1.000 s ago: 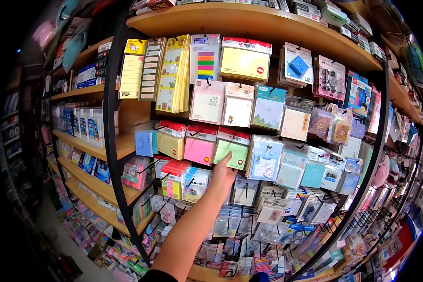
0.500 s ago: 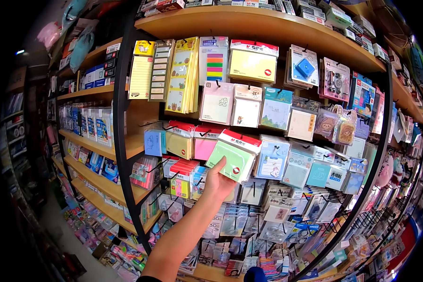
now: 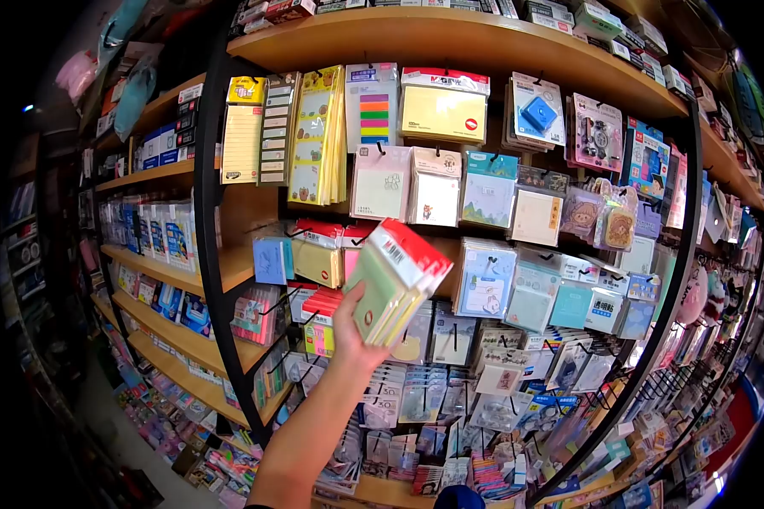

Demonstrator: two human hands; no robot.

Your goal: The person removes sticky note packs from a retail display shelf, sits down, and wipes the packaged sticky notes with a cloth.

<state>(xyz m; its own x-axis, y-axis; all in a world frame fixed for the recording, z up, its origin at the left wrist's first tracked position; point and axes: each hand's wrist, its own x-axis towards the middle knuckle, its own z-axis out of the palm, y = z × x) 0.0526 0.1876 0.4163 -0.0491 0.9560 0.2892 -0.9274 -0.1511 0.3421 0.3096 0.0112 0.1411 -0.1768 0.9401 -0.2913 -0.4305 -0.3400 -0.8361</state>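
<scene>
My left hand (image 3: 361, 331) grips a small stack of sticky-note packs (image 3: 388, 284) by its lower left part, with the thumb on the green front and the fingers mostly hidden behind. The stack has a red and white header, is tilted, and shows pale yellow and green edges at its side. It is in front of the rack, just right of a yellow pack (image 3: 317, 264) and partly over a pink pack (image 3: 354, 257). To its right hang blue cartoon note pads (image 3: 485, 280). My right hand is out of view.
A wooden shelf (image 3: 458, 42) with boxes runs above the hanging packs. Black posts (image 3: 206, 212) stand left and right of the rack. Lower down hang many small packets (image 3: 422, 394) on hooks. A dark blue rounded thing (image 3: 460, 498) shows at the bottom edge.
The green packs, first hanging in the row under my left hand, are now off the row. My left hand has moved left with them and turned them so their side edges show.
</scene>
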